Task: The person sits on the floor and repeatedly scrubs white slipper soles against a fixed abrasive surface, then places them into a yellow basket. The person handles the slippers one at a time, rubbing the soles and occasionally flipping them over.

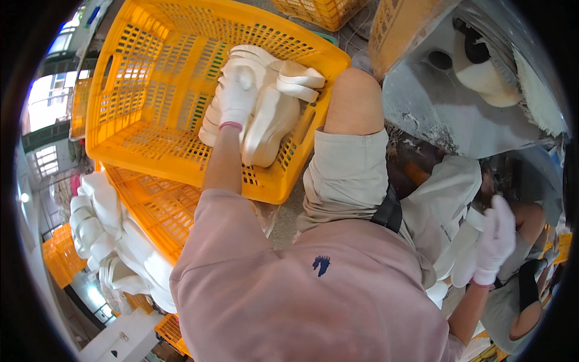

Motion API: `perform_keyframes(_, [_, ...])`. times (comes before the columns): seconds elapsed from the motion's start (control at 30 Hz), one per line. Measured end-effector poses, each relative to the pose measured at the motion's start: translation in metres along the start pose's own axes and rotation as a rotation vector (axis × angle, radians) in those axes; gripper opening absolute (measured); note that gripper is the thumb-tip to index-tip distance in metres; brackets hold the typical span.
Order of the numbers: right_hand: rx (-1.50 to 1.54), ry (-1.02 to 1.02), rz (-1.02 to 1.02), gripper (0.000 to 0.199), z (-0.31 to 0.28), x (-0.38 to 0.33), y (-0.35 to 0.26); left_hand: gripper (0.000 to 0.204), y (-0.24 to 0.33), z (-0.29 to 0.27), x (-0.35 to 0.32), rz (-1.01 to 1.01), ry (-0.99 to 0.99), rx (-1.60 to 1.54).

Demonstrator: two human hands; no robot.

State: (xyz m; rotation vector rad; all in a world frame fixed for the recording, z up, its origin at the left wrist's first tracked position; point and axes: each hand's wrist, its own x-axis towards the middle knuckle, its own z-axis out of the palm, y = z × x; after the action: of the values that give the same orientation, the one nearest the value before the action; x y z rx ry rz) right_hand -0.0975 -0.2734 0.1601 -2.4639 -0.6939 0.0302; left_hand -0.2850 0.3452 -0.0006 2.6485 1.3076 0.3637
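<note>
The landmark is the yellow slotted crate [186, 75]. Inside it, at its right-hand end, lie stacked white sole-shaped pieces [265, 136]. The left hand [239, 96], in a white glove, rests on these pieces; its finger closure cannot be determined. The right hand [497, 238], also gloved, is well apart from the crate, to its lower right, with fingers extended. Below and left of the crate lies a heap of white pieces [139, 241]. A cardboard box [395, 33] stands to the crate's right.
</note>
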Motion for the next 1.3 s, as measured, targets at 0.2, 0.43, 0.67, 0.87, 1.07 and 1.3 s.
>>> perform_keyframes(0.2, [0.294,-0.179,-0.653,0.052,0.099,0.017,-0.145,0.025,0.091,-0.178,-0.054,-0.115,0.44,-1.377])
perform_keyframes(0.43, [0.576,0.244,0.433,0.032,0.039,-0.018,-0.077,0.044,0.279,-0.046,-0.172,-0.078,-0.745,-1.721])
perform_keyframes(0.67, [0.201,0.261,0.271,0.029,0.015,-0.044,-0.052,0.047,0.446,0.008,-0.199,-0.651,-1.339,-1.938])
perform_keyframes(0.87, [0.392,0.441,0.364,0.04,0.032,0.017,-0.033,0.039,0.512,0.047,-0.16,-0.366,-1.339,-2.217])
perform_keyframes(1.07, [0.431,0.442,0.213,0.022,0.062,0.116,0.007,0.05,0.495,0.123,-0.064,0.122,-0.937,-1.252])
perform_keyframes(1.3, [-0.136,0.234,-0.063,0.016,0.055,0.174,0.035,0.063,0.386,0.031,-0.057,0.356,-0.919,-0.756])
